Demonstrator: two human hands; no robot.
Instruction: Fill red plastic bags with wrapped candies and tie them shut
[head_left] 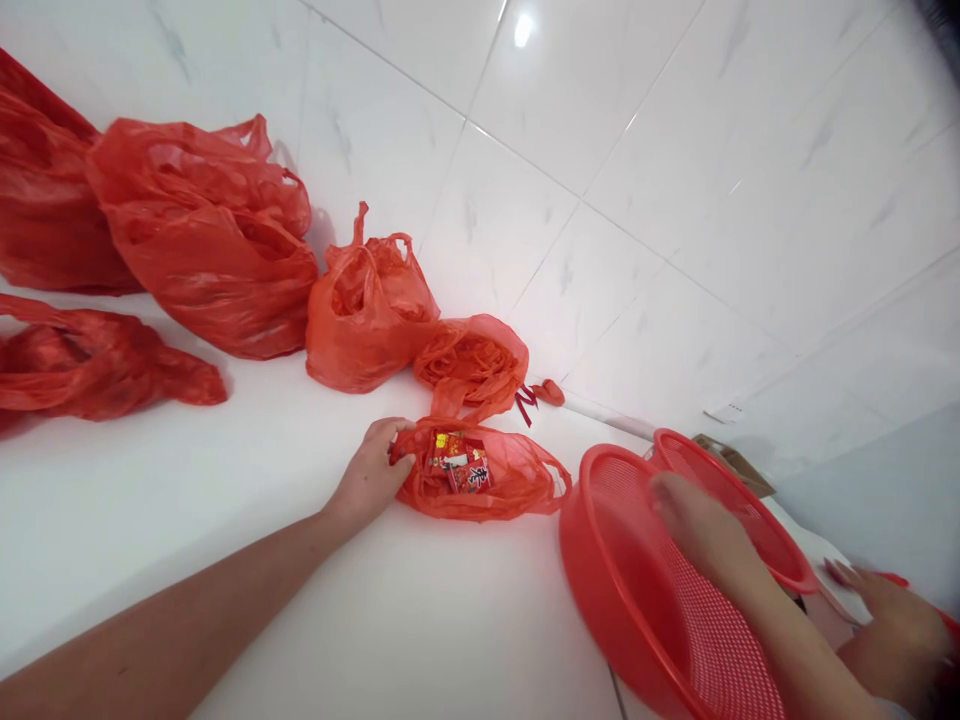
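Observation:
My left hand (375, 465) pinches the left rim of a red plastic bag (521, 485), which lies with its mouth spread on the white table. Inside it are several small red printed packets (461, 465), with yellow and black marks. My right hand (694, 515) is over a red mesh basket (592, 560) to the right of the bag. That hand is smeared by motion, so its fingers and anything in them cannot be made out. The basket is tilted in view, and my right forearm hides part of its inside.
Along the tiled wall (517, 170) stand filled red bags (217, 240), a smaller tied bag (367, 320) and a crumpled bag (472, 360). Another bag (97, 365) lies at left. Behind the basket are a second red basket (739, 500), cardboard (735, 465) and another person's hand (862, 590).

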